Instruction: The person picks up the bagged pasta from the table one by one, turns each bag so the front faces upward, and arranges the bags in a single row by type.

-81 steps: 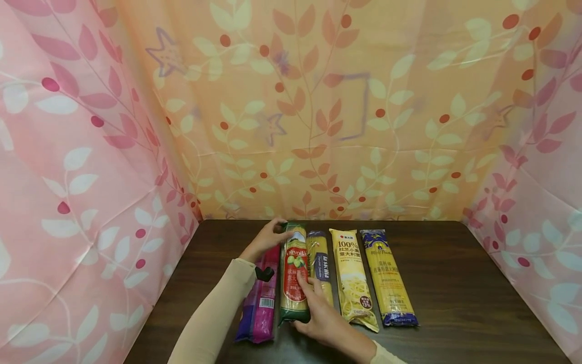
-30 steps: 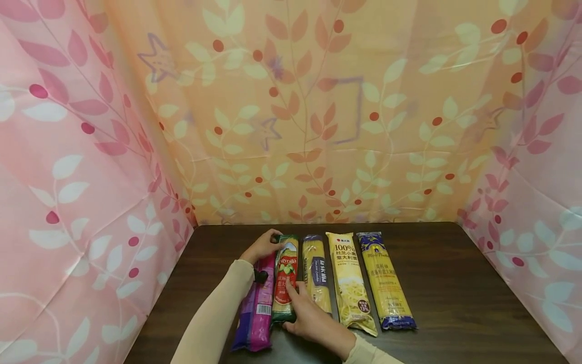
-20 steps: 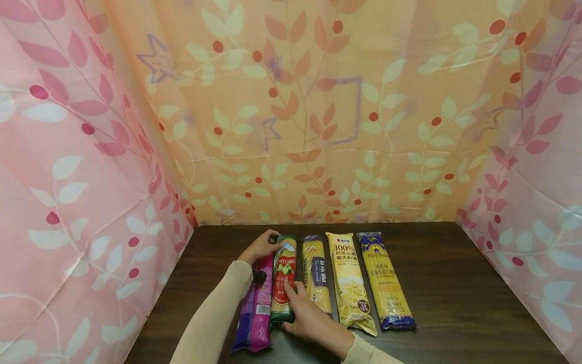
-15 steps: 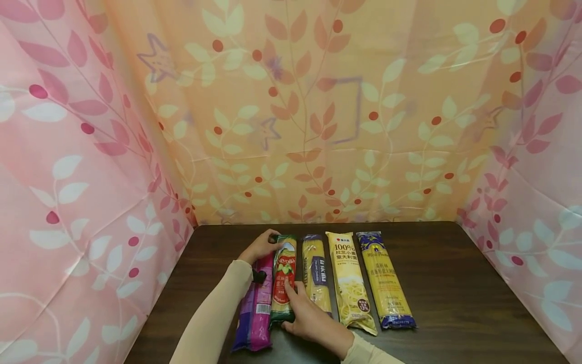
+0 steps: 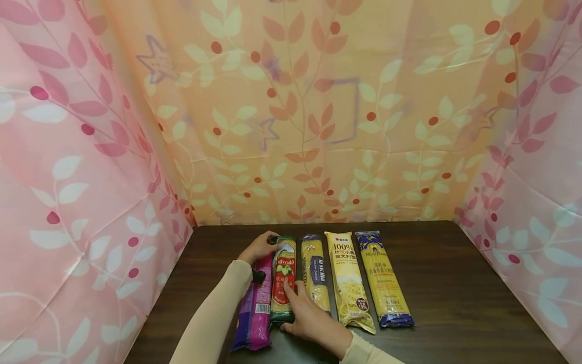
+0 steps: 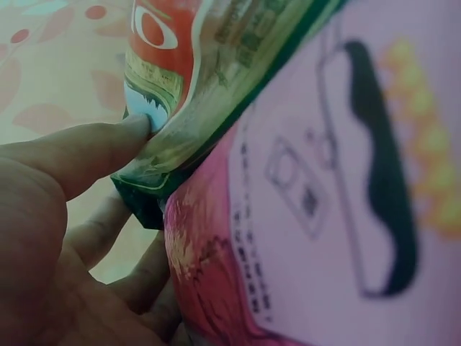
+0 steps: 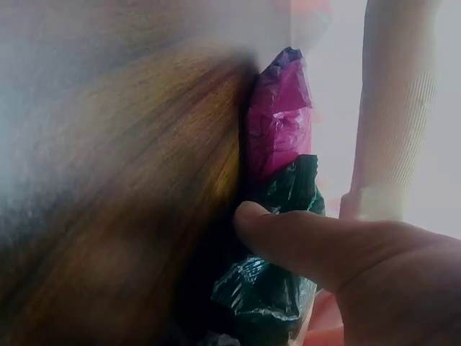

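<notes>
A green-and-red spaghetti pack (image 5: 284,270) with olives on its label lies on the dark table, close against a purple-pink pack (image 5: 259,316). At its far end my left hand (image 5: 258,247) holds it; in the left wrist view the thumb (image 6: 108,148) presses on the clear wrapper and the other fingers sit behind. My right hand (image 5: 311,316) grips the near part, its fingers over the right side. In the right wrist view the right thumb (image 7: 302,234) lies against the green end wrap (image 7: 266,288). My left forearm passes above the purple-pink pack.
To the right, a spaghetti pack with a dark blue label (image 5: 313,268), a cream-yellow pack (image 5: 350,283) and a blue-ended yellow pack (image 5: 385,283) lie side by side. Patterned cloth (image 5: 291,126) hangs behind the table (image 5: 454,293) and at both sides.
Since the earliest frame, both hands have shifted the green-and-red spaghetti pack left, up to the purple-pink pack and away from the blue-labelled one. Over the last second hands and packs have barely moved.
</notes>
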The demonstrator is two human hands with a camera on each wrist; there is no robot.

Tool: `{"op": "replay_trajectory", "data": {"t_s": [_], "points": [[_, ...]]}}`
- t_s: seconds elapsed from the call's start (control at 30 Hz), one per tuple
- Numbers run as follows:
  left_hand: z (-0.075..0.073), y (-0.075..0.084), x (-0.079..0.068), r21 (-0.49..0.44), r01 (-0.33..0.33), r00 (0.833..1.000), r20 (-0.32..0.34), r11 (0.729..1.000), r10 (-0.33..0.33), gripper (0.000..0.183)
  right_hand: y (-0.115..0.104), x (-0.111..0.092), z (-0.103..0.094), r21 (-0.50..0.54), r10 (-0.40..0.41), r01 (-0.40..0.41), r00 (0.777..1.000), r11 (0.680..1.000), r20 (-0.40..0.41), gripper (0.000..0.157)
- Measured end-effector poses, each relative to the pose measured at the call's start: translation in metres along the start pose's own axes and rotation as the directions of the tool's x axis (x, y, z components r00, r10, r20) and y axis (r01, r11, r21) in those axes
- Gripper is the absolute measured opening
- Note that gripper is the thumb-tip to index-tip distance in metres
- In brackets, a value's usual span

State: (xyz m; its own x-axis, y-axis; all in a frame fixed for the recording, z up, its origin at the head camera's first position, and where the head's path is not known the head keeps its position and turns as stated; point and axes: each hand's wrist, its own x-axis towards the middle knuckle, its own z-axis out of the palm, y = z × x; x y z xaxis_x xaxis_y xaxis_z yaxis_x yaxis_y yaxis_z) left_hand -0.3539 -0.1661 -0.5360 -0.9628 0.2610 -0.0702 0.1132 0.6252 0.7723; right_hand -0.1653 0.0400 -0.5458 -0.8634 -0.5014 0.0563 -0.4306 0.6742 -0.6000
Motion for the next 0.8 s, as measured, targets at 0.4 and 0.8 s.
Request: {"op": "replay_trajectory", "data": {"t_s": [0.4, 0.8], "points": [[-0.005, -0.002, -0.007, 0.026, -0.020, 1.000, 0.010, 0.999, 0.020, 0.056, -0.007, -0.011, 0.002, -0.236, -0.046, 0.032, 0.998, 0.971, -0.051, 0.098], [-0.017, -0.009, -0.028, 0.229, -0.057, 0.998, 0.020, 0.972, 0.053, 0.056, -0.017, -0.022, 0.002, -0.324, -0.230, 0.203, 0.972, 0.924, -0.048, 0.081]]}}
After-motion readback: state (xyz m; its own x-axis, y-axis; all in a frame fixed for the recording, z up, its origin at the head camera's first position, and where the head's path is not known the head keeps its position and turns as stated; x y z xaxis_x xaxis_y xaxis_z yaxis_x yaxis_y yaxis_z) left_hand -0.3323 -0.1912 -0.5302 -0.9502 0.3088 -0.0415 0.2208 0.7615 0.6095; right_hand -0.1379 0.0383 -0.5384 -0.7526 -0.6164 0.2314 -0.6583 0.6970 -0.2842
